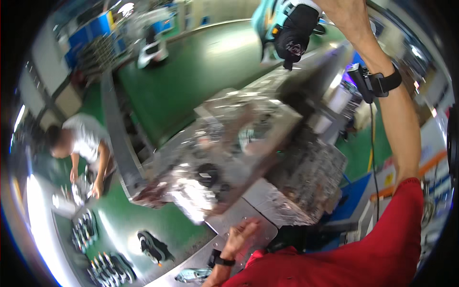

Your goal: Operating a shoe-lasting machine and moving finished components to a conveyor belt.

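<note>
My right arm stretches up to the top edge, where my right hand (342, 16) is partly cut off. It grips a black shoe (297, 31) with pale blue parts, tilted with one end hanging down; the fingers are mostly hidden. Low in the middle, my left hand (244, 234) is closed, its fingers curled above a bare metal plate (224, 221). Whether anything is in those fingers is hidden by blur. Just beyond the plate stands a foil-covered bench (234, 177), smeared by motion. A pale blue object (192, 275) lies beside my left wrist.
A green conveyor belt (181, 71) runs behind the bench and carries a white-and-black shoe (152, 51). On the lower-left green surface stand a dark shoe (152, 248) and rows of shoes (111, 270). A co-worker (88, 143) handles something at left. A cable (374, 162) hangs beside my right arm.
</note>
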### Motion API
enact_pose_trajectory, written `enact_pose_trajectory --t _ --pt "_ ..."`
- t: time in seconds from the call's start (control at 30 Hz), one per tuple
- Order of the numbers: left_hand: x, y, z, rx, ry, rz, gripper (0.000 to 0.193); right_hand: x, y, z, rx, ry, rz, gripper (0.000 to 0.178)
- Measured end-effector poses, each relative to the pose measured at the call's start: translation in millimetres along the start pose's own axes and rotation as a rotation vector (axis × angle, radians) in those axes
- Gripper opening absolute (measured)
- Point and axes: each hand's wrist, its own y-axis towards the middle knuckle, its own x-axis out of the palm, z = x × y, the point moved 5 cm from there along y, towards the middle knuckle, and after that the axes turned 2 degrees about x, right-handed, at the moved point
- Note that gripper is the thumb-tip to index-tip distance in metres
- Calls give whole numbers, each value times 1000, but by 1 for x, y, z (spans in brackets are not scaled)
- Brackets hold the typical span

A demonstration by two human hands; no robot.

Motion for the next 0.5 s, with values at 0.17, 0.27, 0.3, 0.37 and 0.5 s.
enact_pose_trajectory --t 0.17,0.27,0.3,0.37,0.5 --pt "180 -4 104 246 -164 -596 66 -155 -78 18 368 97 61 38" --pt "237 34 103 273 -264 -703 75 -213 -171 -19 739 299 140 33" --pt "291 20 124 263 -371 -762 77 -233 -207 -28 808 328 159 34" --pt "373 3 115 236 -303 -994 71 -282 -278 -59 1110 232 168 36" --pt "446 -14 17 -163 -322 -852 57 -388 -416 -128 1313 211 524 60"
